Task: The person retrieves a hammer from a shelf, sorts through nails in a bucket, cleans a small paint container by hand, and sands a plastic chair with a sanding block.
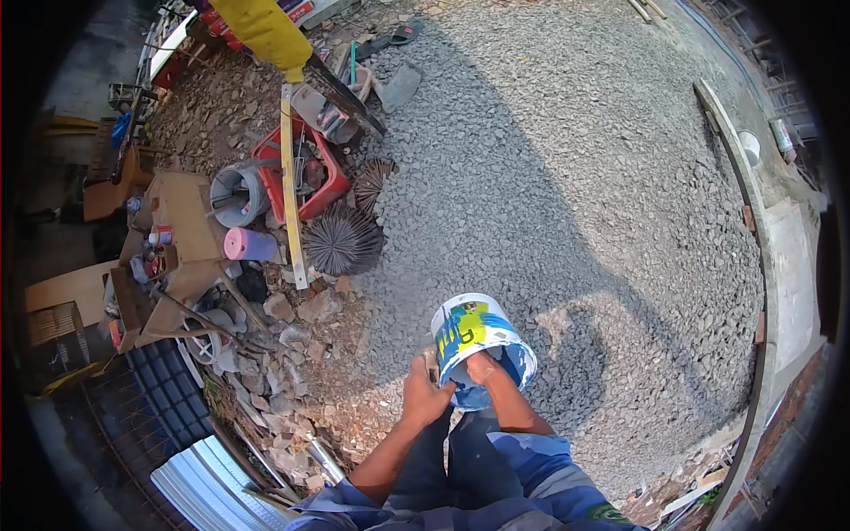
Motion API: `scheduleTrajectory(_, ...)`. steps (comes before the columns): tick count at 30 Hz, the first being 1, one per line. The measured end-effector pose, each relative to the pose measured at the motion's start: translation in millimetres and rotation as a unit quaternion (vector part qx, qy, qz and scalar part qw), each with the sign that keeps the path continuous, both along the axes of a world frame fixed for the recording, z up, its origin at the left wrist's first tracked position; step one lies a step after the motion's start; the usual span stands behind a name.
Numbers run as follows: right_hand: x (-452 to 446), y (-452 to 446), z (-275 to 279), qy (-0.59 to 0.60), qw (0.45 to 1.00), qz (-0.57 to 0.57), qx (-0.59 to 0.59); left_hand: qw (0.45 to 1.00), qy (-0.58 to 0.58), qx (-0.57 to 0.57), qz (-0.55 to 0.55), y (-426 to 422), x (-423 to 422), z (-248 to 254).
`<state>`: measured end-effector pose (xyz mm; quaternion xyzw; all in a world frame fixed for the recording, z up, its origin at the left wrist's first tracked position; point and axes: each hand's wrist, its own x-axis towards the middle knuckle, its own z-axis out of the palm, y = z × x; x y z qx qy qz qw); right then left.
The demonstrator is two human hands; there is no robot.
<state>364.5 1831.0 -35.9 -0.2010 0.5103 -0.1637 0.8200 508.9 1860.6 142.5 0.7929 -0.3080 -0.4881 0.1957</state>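
A white paint bucket [465, 324] with a yellow, blue and black label is tilted so that its mouth faces me, in front of my legs. Blue and white paint smears cover its rim. My left hand [427, 391] is closed on the left edge of the bucket. My right hand [482, 365] reaches into the bucket's mouth; its fingers are inside and mostly hidden, so what they touch or hold cannot be made out.
Grey gravel [496, 177] spreads ahead, bordered on the right by a long board [753, 195]. To the left are a red crate [332, 181] of tools, a grey bucket [237, 196], a pink cylinder [251, 244], bundled rods [343, 241], cardboard [184, 217] and rubble [292, 380].
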Motion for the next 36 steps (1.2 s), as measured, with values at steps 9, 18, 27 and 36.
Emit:
scheduleTrajectory(9,4.7,-202.9,112.0,-0.004,0.989,0.142,-0.051,0.994,0.068,0.074,-0.04,-181.9,26.4,16.5)
scheduleTrajectory(18,67.4,-393.6,129.2,0.158,0.897,0.289,-0.295,0.99,0.075,0.112,0.027,-375.3,62.7,15.0)
scheduleTrajectory(27,93.8,-536.3,159.6,0.084,0.956,0.207,-0.193,0.995,0.023,0.091,0.03,-510.4,82.0,56.3)
scheduleTrajectory(36,123.2,-687.9,155.0,0.207,0.864,0.357,-0.289,0.991,0.06,0.119,0.016,-656.9,114.4,24.2)
